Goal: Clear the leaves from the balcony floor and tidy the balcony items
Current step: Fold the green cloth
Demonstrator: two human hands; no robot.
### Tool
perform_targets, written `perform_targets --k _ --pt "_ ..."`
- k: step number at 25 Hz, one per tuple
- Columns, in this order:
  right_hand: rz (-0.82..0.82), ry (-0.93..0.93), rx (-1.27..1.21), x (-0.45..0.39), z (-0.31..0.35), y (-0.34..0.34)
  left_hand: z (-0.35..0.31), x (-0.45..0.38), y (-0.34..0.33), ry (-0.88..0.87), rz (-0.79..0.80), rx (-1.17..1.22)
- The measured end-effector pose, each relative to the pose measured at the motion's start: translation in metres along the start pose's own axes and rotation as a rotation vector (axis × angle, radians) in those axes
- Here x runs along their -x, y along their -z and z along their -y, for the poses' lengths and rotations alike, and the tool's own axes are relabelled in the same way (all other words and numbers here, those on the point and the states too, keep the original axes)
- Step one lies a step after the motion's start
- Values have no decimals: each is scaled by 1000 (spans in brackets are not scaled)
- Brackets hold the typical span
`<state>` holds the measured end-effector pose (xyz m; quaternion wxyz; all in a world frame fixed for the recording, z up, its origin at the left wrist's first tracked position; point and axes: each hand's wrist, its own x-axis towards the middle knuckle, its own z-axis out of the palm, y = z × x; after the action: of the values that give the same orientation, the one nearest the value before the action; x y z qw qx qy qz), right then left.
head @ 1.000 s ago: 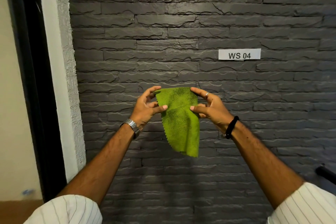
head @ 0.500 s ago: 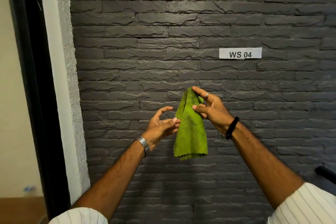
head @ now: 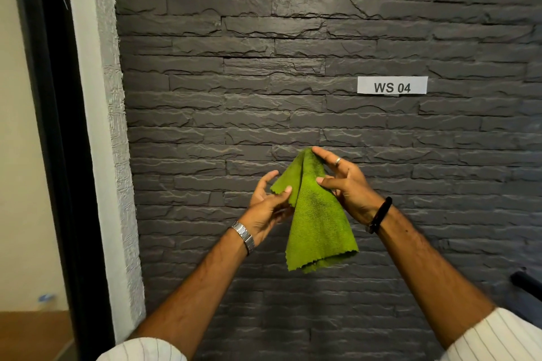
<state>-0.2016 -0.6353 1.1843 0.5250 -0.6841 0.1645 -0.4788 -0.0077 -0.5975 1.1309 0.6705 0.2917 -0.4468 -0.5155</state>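
Since the earlier frame, the left hand (head: 268,202) has caught a loose corner of the cloth (head: 315,214), which hangs mid-air before the wall (head: 293,53). The right hand (head: 341,182) pinches its top. Folding apparently proceeds: match the edges squarely, keeping both pinches firm.

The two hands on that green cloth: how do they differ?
The right hand pinches the green cloth at its top and sits higher; the left hand holds a lower side corner. The right hand wears a ring and a black band, the left a metal watch. Both grip the cloth.
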Motion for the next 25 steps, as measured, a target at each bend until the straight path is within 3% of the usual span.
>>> perform_targets --k 6,11,17,25 --pt "-30 -3 5 9 -10 11 -39 -5 15 -279 -230 -75" --pt "-91 17 -5 7 -14 4 -63 1 15 -388 -68 -273" --pt "-116 93 -59 5 -16 -1 -68 -1 22 -512 -83 -517" --pt "-201 156 254 7 -8 4 -86 -5 27 -623 48 -1007"
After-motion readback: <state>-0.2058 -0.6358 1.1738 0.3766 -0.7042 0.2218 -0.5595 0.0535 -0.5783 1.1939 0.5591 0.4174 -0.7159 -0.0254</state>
